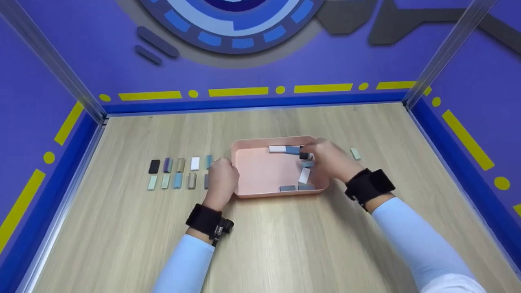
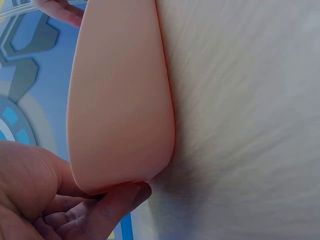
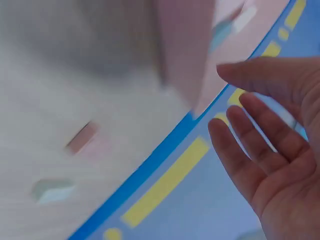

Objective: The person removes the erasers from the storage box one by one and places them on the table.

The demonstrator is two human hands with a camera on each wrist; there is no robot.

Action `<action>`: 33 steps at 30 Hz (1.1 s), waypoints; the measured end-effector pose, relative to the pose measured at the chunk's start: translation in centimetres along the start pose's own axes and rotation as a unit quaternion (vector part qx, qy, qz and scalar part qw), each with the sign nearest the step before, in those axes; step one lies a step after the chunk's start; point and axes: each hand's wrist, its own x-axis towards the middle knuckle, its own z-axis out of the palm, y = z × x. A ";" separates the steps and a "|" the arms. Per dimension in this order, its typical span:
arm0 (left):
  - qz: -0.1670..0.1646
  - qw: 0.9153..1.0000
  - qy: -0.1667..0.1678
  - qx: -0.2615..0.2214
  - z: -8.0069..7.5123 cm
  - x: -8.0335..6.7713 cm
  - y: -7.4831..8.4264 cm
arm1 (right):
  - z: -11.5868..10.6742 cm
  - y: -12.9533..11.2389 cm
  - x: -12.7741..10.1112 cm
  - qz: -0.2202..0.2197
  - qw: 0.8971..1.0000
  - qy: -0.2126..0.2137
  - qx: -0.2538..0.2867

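A shallow pink tray (image 1: 264, 173) stands on the wooden table. My left hand (image 1: 221, 177) grips the tray's left end, its fingers against the outer wall (image 2: 120, 100) in the left wrist view. Over the tray's back right part reaches my right hand (image 1: 331, 158), fingertips right by a small black block (image 1: 305, 155). The right wrist view shows this hand (image 3: 272, 140) with thumb and fingers apart and nothing between them. Inside the tray lie a white block (image 1: 277, 149), a blue block (image 1: 292, 150), another white block (image 1: 304, 175) and grey blocks (image 1: 287, 188) along the front wall.
Left of the tray, small blocks stand in two rows, among them a black one (image 1: 154, 166), a white one (image 1: 195, 163) and a blue one (image 1: 178, 180). A pale green block (image 1: 355, 153) lies right of the tray. Blue-purple panels (image 1: 260, 73) border the table.
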 end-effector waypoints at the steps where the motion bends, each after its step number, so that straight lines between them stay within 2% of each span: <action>1: 0.002 1.000 0.003 0.001 0.0 0.0 0.0 | 0.3 -0.6 0.0 -0.020 1.000 -0.009 -0.010; 4: 0.007 1.000 0.008 0.004 0.0 0.0 0.1 | 1.4 -1.5 0.0 -0.099 0.993 -0.011 -0.061; 7: 0.007 1.000 0.006 0.004 0.1 0.0 0.1 | 2.5 -1.6 0.0 -0.174 0.980 0.007 -0.101; 10: 0.008 1.000 0.005 0.002 0.1 0.0 0.1 | 3.2 -1.7 -0.1 -0.203 0.974 -0.005 -0.101; 15: 0.005 1.000 0.003 0.003 0.1 0.0 0.1 | 3.3 -2.2 0.0 -0.195 0.975 -0.037 -0.095; 19: 0.003 1.000 0.005 0.005 0.1 0.1 0.0 | 3.3 -2.2 0.4 -0.185 0.977 -0.029 -0.103; 26: 0.014 1.000 0.009 -0.011 0.0 0.0 -0.1 | 3.3 -2.0 0.9 -0.193 0.979 -0.024 -0.067; 33: 0.008 1.000 0.011 0.002 0.0 0.0 -0.1 | 2.2 -1.8 1.0 -0.129 0.992 -0.009 0.006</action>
